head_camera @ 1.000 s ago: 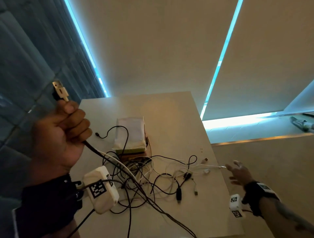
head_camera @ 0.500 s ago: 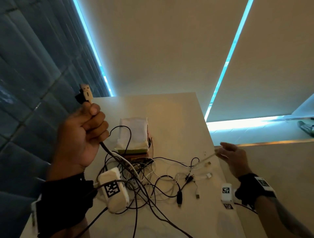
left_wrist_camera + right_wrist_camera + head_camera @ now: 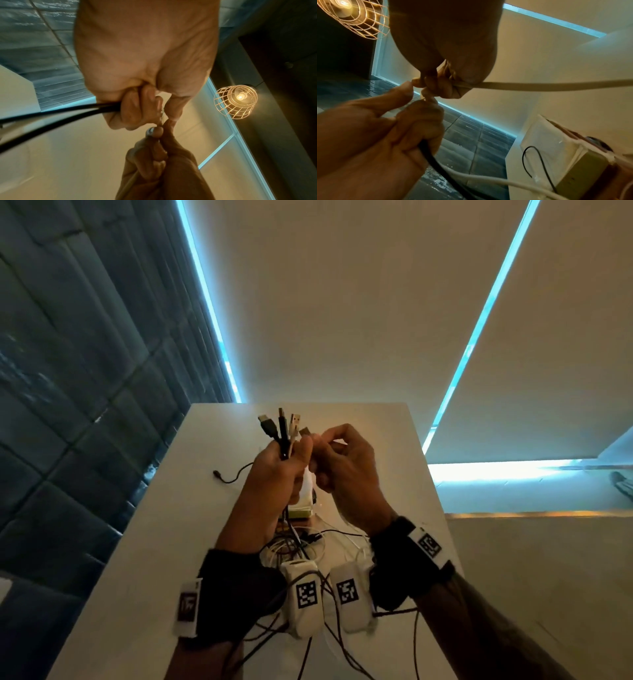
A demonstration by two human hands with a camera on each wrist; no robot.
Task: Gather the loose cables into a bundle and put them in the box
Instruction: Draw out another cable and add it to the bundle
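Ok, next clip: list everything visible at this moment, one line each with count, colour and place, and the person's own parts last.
cable plugs: about four, black and white, sticking up out of the left fist
loose cables: a tangle, count unclear, black and white, on the table below the hands
thin cable end: one, black, alone on the table left of the hands
white cable: one, running from the right hand's grip
box: one, pale with white lining, on the table behind the hands
table: one, white
cage lamp: one, lit, overhead
left hand: grips the plugs
right hand: pinches the white cable beside the left thumb
wrist cameras: two, white, on black wrist straps
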